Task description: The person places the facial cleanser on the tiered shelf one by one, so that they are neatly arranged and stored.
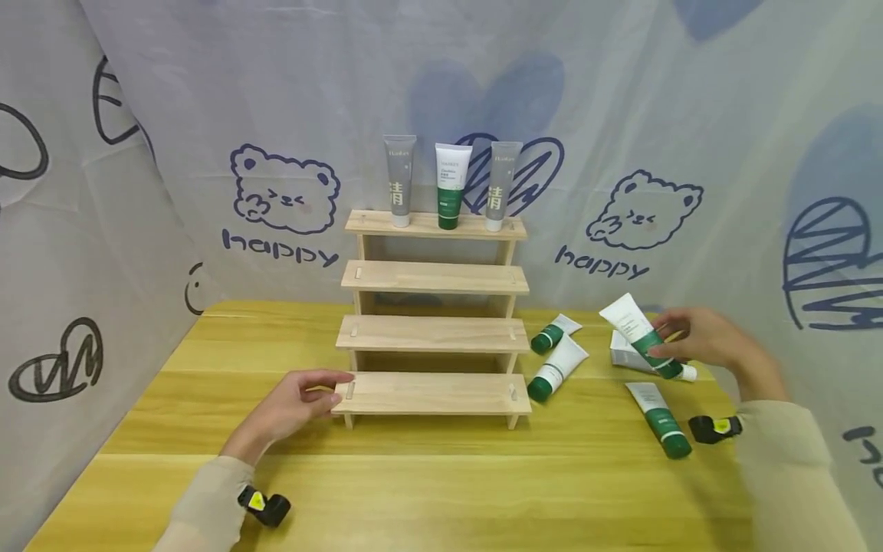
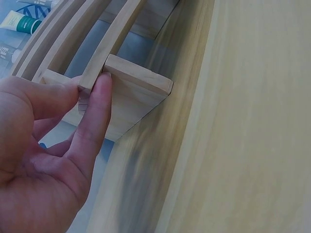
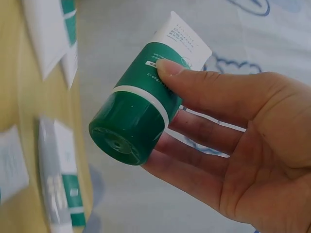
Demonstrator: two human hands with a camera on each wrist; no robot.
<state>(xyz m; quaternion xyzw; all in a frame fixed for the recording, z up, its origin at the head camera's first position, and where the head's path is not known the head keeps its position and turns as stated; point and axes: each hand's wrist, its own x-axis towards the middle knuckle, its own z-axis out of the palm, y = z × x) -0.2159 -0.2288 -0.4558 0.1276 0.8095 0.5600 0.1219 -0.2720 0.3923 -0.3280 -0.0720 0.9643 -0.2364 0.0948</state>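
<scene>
My right hand [image 1: 704,341] holds a white and green squeeze tube [image 1: 638,333] up over the table's right side. In the right wrist view the thumb lies on the tube's green part, the fingers are behind it, and the green cap [image 3: 127,128] points down and left. My left hand [image 1: 293,406] is at the left end of a stepped wooden display rack [image 1: 433,395]. Thumb and forefinger pinch the end of its lowest board [image 2: 104,58] in the left wrist view. On the top step a white and green tube [image 1: 451,184] stands on its cap between two grey tubes [image 1: 398,180].
Right of the rack lie two white and green tubes [image 1: 559,368]. Another green-capped tube [image 1: 661,422] lies nearer the right forearm. Below the held tube lies a grey tube [image 1: 624,353] with a white cap. A patterned curtain [image 1: 290,92] hangs behind the wooden table [image 1: 441,491].
</scene>
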